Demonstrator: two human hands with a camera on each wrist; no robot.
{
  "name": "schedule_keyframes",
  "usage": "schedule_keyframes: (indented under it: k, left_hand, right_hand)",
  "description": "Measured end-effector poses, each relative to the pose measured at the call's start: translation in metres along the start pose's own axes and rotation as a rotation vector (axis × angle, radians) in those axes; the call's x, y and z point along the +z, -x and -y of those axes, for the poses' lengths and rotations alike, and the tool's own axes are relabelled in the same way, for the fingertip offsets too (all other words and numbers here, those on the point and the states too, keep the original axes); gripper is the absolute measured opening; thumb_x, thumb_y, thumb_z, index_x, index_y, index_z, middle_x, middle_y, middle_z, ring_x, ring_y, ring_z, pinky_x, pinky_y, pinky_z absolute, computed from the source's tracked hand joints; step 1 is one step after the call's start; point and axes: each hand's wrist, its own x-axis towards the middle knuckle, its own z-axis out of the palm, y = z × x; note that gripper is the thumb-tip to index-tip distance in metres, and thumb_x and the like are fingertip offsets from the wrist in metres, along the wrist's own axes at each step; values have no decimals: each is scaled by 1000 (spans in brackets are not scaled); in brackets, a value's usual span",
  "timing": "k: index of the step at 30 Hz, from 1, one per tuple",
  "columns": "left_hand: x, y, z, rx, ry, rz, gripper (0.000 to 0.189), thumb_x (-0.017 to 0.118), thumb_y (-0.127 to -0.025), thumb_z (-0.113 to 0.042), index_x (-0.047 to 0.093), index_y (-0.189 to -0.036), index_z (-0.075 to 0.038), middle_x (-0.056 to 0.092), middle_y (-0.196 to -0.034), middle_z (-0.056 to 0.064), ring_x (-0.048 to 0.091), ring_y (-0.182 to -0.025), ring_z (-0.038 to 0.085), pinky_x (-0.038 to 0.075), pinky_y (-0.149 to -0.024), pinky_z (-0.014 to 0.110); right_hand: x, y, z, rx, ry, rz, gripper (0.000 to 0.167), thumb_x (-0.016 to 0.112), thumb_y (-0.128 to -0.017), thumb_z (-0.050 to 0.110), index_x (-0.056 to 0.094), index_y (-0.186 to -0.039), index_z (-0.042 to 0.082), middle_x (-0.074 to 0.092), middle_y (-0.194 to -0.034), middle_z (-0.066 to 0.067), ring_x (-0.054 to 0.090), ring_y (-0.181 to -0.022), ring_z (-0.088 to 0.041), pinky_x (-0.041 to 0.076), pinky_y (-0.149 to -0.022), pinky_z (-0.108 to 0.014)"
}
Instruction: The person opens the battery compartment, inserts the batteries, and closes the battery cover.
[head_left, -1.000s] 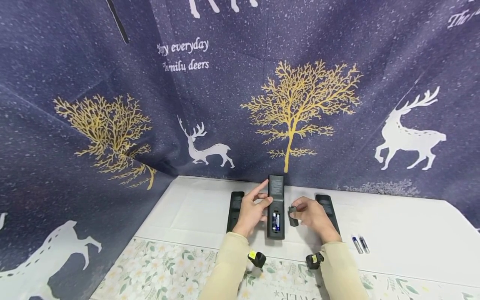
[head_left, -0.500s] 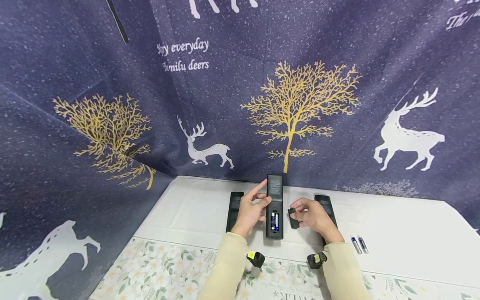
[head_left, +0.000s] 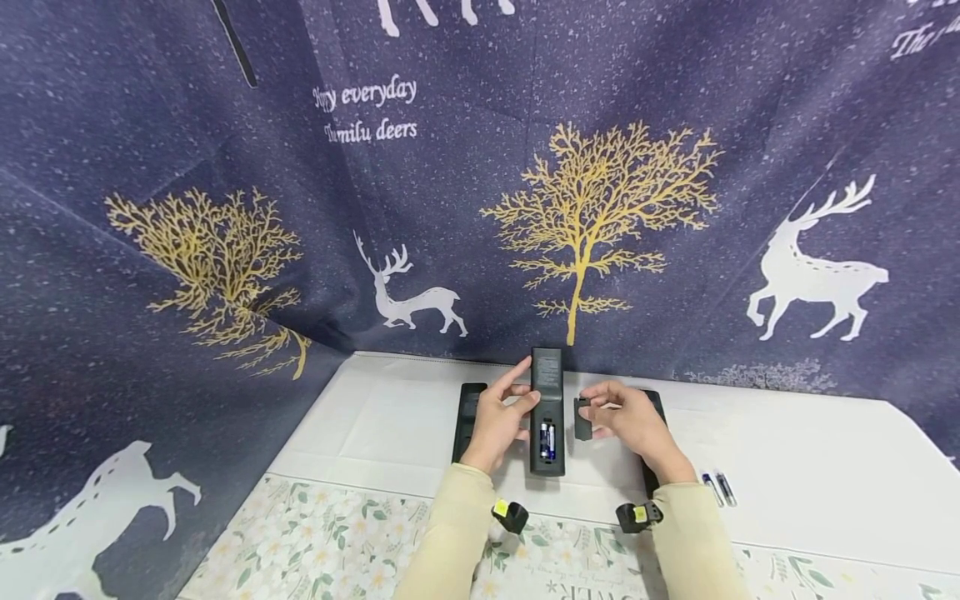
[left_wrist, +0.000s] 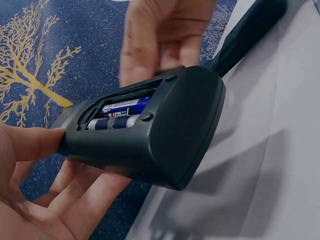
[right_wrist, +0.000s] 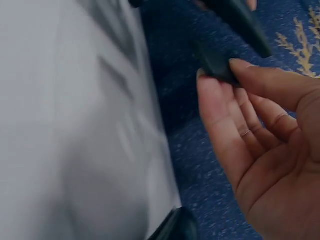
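My left hand (head_left: 497, 421) grips a dark remote control (head_left: 547, 379), its back facing up and its battery compartment uncovered. Two blue-and-white batteries (left_wrist: 117, 114) lie side by side in that compartment, in the left wrist view. Just right of the remote, my right hand (head_left: 632, 421) pinches a small dark battery cover (head_left: 582, 419) between thumb and fingertips. The right wrist view shows the cover (right_wrist: 216, 64) apart from the remote, close to its edge.
A second dark remote (head_left: 468, 417) lies left of my left hand. Another remote (head_left: 651, 479) is partly hidden under my right hand and wrist. Two loose batteries (head_left: 718, 487) lie on the white tabletop (head_left: 810, 467) to the right. A patterned curtain (head_left: 420, 208) hangs behind.
My right hand has turned the battery cover more upright and raised it slightly. The remote in my left hand has shifted a little to the left.
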Motion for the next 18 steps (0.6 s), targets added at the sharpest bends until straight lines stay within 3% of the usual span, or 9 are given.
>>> schedule_keyframes:
  k: [9, 18]
  left_hand:
    - [-1, -1, 1, 14, 4, -9, 56, 73, -101, -8, 64, -150, -33, 63, -121, 11, 70, -91, 17, 59, -52, 31]
    - [-3, -1, 0, 19, 10, -15, 56, 73, -101, -8, 64, -150, -32, 64, -121, 11, 74, -93, 21, 64, -61, 45]
  right_hand:
    - [-2, 4, 19, -83, -97, 46, 36, 74, -100, 6, 63, -131, -7, 68, -113, -20, 72, -96, -28, 65, -77, -41]
    - [14, 5, 29, -129, -109, 153, 27, 74, -100, 5, 66, -123, -5, 65, -123, -22, 73, -100, -32, 65, -79, -45]
